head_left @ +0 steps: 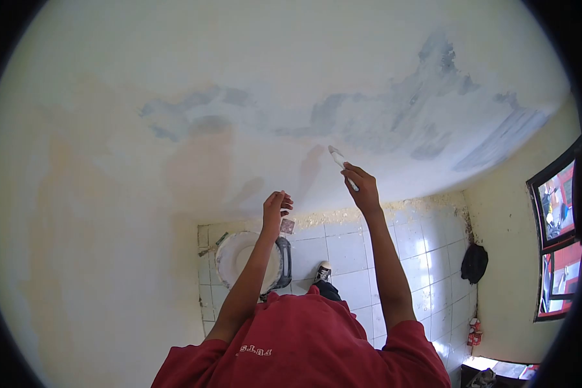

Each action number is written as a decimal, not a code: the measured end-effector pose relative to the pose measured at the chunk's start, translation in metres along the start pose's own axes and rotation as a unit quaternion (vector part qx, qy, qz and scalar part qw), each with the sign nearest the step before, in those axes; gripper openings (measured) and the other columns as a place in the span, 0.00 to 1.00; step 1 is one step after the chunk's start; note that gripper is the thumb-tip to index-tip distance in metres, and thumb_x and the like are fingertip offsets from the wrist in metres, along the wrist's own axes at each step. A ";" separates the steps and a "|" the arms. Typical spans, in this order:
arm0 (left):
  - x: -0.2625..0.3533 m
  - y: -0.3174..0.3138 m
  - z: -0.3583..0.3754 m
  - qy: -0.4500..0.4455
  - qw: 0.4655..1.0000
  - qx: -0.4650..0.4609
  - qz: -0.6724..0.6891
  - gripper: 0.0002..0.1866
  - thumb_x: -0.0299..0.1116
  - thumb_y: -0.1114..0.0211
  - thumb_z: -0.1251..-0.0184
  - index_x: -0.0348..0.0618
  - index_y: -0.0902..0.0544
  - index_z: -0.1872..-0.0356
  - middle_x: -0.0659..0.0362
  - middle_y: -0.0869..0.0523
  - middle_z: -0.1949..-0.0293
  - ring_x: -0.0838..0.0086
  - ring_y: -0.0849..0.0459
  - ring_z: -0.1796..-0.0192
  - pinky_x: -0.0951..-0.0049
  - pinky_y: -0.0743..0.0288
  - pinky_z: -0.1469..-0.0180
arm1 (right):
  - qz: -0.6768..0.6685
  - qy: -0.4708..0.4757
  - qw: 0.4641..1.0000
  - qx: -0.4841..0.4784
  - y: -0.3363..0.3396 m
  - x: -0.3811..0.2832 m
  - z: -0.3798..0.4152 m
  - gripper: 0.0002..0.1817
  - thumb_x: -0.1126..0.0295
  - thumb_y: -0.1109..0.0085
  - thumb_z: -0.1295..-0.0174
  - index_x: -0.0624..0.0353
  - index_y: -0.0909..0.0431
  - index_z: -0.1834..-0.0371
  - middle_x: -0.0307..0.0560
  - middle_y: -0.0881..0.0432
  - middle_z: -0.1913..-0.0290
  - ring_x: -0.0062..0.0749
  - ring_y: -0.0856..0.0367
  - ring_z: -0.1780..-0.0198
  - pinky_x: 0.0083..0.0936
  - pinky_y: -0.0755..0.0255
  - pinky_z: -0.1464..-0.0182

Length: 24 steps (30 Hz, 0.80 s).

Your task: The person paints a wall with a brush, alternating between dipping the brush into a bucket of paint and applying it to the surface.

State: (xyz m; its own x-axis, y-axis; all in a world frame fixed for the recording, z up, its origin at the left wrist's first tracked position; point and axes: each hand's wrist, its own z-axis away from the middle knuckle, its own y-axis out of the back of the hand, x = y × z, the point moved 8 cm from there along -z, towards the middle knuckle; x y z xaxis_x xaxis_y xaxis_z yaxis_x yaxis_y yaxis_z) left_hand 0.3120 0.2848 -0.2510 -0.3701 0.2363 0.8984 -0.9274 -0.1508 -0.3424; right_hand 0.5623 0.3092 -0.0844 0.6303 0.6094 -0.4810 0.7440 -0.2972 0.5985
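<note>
My right hand (362, 189) is closed around a white-coated paintbrush (335, 156). The brush's bristle end points up and left, close to a pale wall (271, 52) marked with grey-blue patches (343, 116). My left hand (277, 207) is raised near the wall's lower part, its fingers loosely bent and apart, with nothing visible in it. Beneath my left forearm, which covers part of it, a round white tub (224, 262) stands on the floor with pale contents.
A dark grey object (284, 262) stands beside the tub, and a small pinkish square (287, 226) is near the wall's foot. My shoe (323, 271) is on light floor tiles (349, 249). At right are a black bag-like object (474, 263) and a dark-framed window (545, 246).
</note>
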 end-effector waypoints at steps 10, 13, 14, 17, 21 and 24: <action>-0.019 -0.068 -0.042 -0.019 1.000 0.016 0.002 0.15 0.47 0.42 0.23 0.47 0.19 0.63 0.62 0.14 0.68 0.79 0.17 0.66 0.75 0.26 0.62 | 0.057 0.093 0.991 -0.071 0.031 0.070 -0.052 0.13 0.81 0.34 0.45 0.60 0.16 0.56 0.54 0.15 0.45 0.49 0.14 0.47 0.36 0.18 0.46; -0.026 -0.081 -0.049 -0.017 0.999 0.028 0.010 0.16 0.48 0.43 0.23 0.47 0.20 0.63 0.62 0.14 0.67 0.79 0.17 0.66 0.75 0.26 0.61 | 0.051 0.107 0.991 -0.058 0.047 0.068 -0.071 0.12 0.81 0.34 0.44 0.62 0.15 0.57 0.55 0.15 0.45 0.49 0.14 0.47 0.35 0.18 0.46; -0.028 -0.085 -0.050 -0.018 0.999 0.031 0.013 0.16 0.48 0.43 0.23 0.47 0.20 0.63 0.62 0.14 0.67 0.79 0.17 0.66 0.75 0.26 0.61 | 0.056 0.121 0.990 -0.042 0.054 0.064 -0.076 0.12 0.82 0.34 0.44 0.62 0.15 0.57 0.55 0.15 0.45 0.49 0.14 0.47 0.35 0.17 0.47; -0.030 -0.096 -0.050 -0.019 0.999 0.043 0.028 0.16 0.48 0.43 0.23 0.47 0.20 0.63 0.61 0.15 0.67 0.78 0.18 0.66 0.74 0.26 0.60 | 0.078 0.154 0.985 -0.005 0.076 0.044 -0.081 0.11 0.82 0.34 0.44 0.62 0.15 0.57 0.57 0.16 0.44 0.48 0.14 0.45 0.35 0.16 0.47; -0.029 -0.105 -0.043 -0.031 0.997 0.052 0.051 0.16 0.48 0.43 0.23 0.47 0.20 0.63 0.62 0.15 0.67 0.78 0.18 0.65 0.72 0.26 0.59 | 0.084 0.195 0.976 0.041 0.084 0.026 -0.067 0.11 0.82 0.34 0.44 0.63 0.15 0.57 0.60 0.17 0.42 0.49 0.15 0.43 0.36 0.16 0.47; -0.032 -0.109 -0.040 -0.036 0.996 0.053 0.059 0.16 0.48 0.43 0.23 0.47 0.19 0.63 0.62 0.15 0.67 0.77 0.18 0.65 0.72 0.26 0.59 | 0.097 0.225 0.968 0.059 0.057 0.048 -0.044 0.14 0.82 0.35 0.47 0.62 0.17 0.56 0.62 0.20 0.40 0.53 0.18 0.39 0.37 0.14 0.51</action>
State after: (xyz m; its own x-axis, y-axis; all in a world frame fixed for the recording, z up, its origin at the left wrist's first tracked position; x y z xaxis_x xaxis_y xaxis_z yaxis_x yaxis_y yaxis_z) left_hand 0.4225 0.3319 -0.2531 -0.4681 0.1428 0.8721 -0.8652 -0.2748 -0.4194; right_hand 0.6248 0.3534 -0.0454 0.6200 0.7842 -0.0236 0.6583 -0.5036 0.5595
